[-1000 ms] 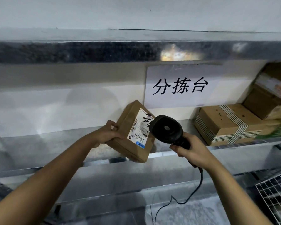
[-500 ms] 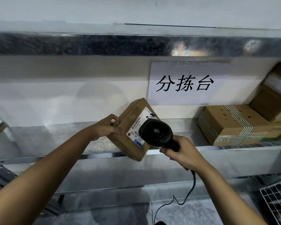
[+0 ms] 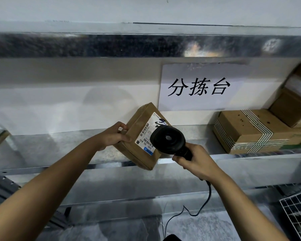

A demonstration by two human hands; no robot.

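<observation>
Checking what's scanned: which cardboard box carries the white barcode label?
The small box held tilted in the left hand, facing the barcode scanner; the taped box on the shelf shows only striped tape.

A small brown cardboard parcel [image 3: 141, 136] carries a glossy white paper label [image 3: 150, 134]. The black handheld scanner [image 3: 169, 139] looks matt plastic. The shiny galvanised metal shelf [image 3: 59, 146] gleams.

The scanner [image 3: 167, 138] has been brought leftward by the right hand [image 3: 196, 164] until its head overlaps the label [image 3: 146, 133] on the box [image 3: 139, 119].
</observation>
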